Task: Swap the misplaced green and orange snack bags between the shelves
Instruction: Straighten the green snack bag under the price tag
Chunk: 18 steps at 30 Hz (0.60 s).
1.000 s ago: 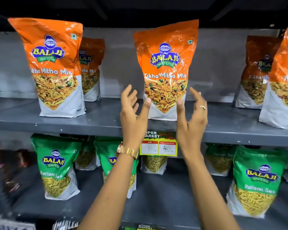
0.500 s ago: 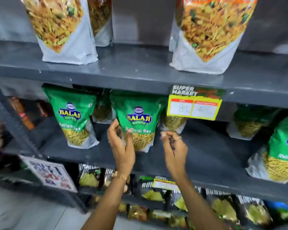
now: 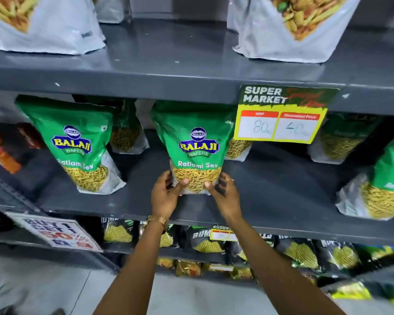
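A green Balaji Ratlami Sev bag (image 3: 197, 142) stands upright on the middle shelf (image 3: 271, 201), centre of view. My left hand (image 3: 166, 195) grips its lower left corner and my right hand (image 3: 223, 192) grips its lower right corner, thumbs on the front. More green bags stand on this shelf: one at the left (image 3: 77, 144), one at the far right (image 3: 382, 183), others behind. On the upper shelf (image 3: 168, 62) only the white bottoms of two orange-mix bags show, left (image 3: 48, 26) and right (image 3: 282, 35).
A yellow price tag (image 3: 280, 117) reading 80 and 40 hangs from the upper shelf's edge just right of the held bag. Black chip bags (image 3: 205, 242) fill the lower shelf. A "Buy 1 Get 1" sign (image 3: 55, 233) hangs at lower left. Grey floor lies below.
My hands dropped from the orange bag on the upper shelf to the middle shelf and closed on the green bag's bottom corners. The view tilted down and moved closer.
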Each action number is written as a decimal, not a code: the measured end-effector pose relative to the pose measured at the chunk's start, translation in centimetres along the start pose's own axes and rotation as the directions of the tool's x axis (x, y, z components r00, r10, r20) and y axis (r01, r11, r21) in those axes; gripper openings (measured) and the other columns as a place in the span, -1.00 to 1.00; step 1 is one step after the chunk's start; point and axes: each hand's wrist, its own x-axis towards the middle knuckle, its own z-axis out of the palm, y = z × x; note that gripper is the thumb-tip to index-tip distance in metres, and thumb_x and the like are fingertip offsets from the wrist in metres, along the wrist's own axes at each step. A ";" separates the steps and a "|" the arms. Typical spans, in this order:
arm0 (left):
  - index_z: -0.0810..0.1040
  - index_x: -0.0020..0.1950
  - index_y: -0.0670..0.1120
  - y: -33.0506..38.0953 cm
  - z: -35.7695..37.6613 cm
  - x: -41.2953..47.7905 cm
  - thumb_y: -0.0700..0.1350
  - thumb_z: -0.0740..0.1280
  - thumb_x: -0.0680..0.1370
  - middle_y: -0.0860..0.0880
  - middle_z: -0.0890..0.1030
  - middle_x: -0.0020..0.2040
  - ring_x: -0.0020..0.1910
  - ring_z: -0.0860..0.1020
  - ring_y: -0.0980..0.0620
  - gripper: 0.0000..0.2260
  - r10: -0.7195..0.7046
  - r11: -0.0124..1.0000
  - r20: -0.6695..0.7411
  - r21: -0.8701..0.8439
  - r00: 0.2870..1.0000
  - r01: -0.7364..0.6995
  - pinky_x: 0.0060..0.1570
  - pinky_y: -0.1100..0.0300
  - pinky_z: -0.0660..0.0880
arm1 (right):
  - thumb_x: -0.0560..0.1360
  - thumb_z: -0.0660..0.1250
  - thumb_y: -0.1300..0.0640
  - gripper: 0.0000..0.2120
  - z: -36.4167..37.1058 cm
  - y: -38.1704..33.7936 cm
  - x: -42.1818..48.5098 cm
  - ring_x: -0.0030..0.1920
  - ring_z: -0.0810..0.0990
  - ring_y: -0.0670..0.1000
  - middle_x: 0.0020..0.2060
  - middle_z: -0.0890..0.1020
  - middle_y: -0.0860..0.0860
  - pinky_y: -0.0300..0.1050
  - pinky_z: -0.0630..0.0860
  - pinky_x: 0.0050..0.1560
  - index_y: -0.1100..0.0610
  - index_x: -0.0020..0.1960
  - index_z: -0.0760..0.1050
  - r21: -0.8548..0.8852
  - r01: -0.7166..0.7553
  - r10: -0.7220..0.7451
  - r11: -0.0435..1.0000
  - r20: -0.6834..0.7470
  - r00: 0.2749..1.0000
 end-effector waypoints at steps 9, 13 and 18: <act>0.54 0.17 -0.13 1.4 7.4 -3.3 -0.04 0.56 0.34 0.00 0.63 0.02 -0.08 0.55 0.32 -0.54 -0.013 0.999 0.060 -0.029 0.998 0.015 -0.21 0.57 0.45 | 0.54 0.36 0.19 -0.59 -5.8 2.3 -3.2 0.23 0.59 0.06 0.20 0.61 0.07 0.00 0.53 0.23 0.15 0.37 0.41 0.013 -0.004 0.008 1.000 -0.282 0.959; 0.56 0.15 -0.09 1.6 8.6 -4.0 0.10 0.51 0.28 0.08 0.64 -0.02 -0.15 0.55 0.51 -0.49 -0.017 0.997 0.033 -0.073 0.999 0.020 -0.24 0.56 0.44 | 0.54 0.35 0.19 -0.57 -7.4 2.6 -2.8 0.23 0.56 0.11 0.16 0.58 0.02 0.02 0.49 0.23 0.14 0.39 0.38 -0.036 -0.027 0.016 0.999 -0.264 0.965; 0.54 0.16 -0.03 1.7 9.3 -4.0 0.09 0.52 0.35 -0.02 0.67 0.09 0.02 0.59 0.09 -0.55 0.003 1.000 0.012 0.011 1.000 -0.003 -0.18 0.36 0.46 | 0.54 0.36 0.11 -0.55 -7.5 2.8 -2.1 0.28 0.56 0.20 0.24 0.60 0.10 0.20 0.49 0.30 0.08 0.40 0.37 -0.040 -0.063 0.049 0.997 -0.281 0.958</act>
